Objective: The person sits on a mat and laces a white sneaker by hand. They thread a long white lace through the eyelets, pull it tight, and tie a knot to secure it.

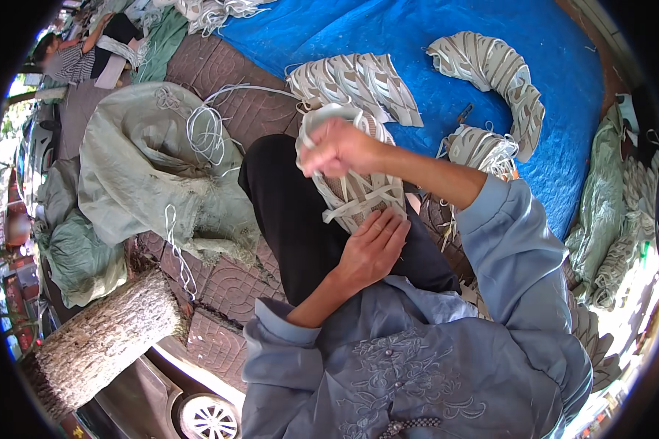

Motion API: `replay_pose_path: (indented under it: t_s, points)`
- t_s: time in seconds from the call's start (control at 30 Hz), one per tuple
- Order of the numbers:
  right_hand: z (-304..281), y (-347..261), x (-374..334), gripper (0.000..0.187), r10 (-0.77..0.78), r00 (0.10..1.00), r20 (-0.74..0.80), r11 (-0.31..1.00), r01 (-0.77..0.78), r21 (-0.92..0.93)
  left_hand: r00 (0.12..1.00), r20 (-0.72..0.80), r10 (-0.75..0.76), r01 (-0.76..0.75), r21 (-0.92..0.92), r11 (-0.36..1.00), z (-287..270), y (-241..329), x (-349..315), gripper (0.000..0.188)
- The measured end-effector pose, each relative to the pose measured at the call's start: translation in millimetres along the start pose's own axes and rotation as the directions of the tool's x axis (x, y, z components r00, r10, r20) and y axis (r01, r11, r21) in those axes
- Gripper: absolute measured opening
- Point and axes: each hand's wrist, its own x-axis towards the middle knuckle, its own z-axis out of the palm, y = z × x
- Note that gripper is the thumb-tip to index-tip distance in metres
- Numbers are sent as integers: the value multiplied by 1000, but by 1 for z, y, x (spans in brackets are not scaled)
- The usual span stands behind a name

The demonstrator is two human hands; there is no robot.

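A beige-and-white shoe upper lies across my dark-trousered knees, its collar away from me. White lace crosses its front. My left hand presses its fingers over the near end, holding the upper against my leg. Above the collar, my right hand is curled, its fingertips pinched together and slightly blurred. Whatever sits between those fingertips is too small to make out. Just beyond the upper, a row of nested shoe uppers rests on a blue tarp.
A curved row of uppers, a laced bundle and a small dark tool lie on the tarp. Leftward are a grey-green sack, coiled white cord and a tree trunk. Another person sits far left.
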Motion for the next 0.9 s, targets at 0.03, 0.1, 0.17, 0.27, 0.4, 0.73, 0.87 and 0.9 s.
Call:
replay_pose_path:
  t_s: [0.03,0.1,0.17,0.27,0.4,0.73,0.87,0.9]
  points:
    - [2,-11,7,12,-71,996,-49,992,65,-109,999,-35,-31,30,-25,999,0,1,-3,29]
    - [-8,-50,39,17,-433,901,-23,894,426,-139,997,-47,-67,64,-64,996,2,4,-6,29]
    - [-18,-87,67,18,-439,898,40,898,436,62,994,-72,-80,75,-76,994,3,6,-10,28]
    - [-15,-106,98,18,-334,940,-76,933,340,113,990,-22,-138,135,-104,985,6,8,-14,28]
    - [-8,-106,83,19,-291,948,-128,936,310,168,989,-99,-114,72,-352,933,-9,1,-10,24]
    - [43,-135,51,16,-215,977,-15,960,214,182,844,261,-468,430,-851,300,-87,-72,77,20]
    - [27,-157,32,17,-336,928,-163,937,347,48,754,132,-643,339,-917,209,-99,-82,80,22]
    - [16,-166,22,18,-406,900,-160,911,411,2,657,107,-746,314,-939,143,-106,-94,72,21]
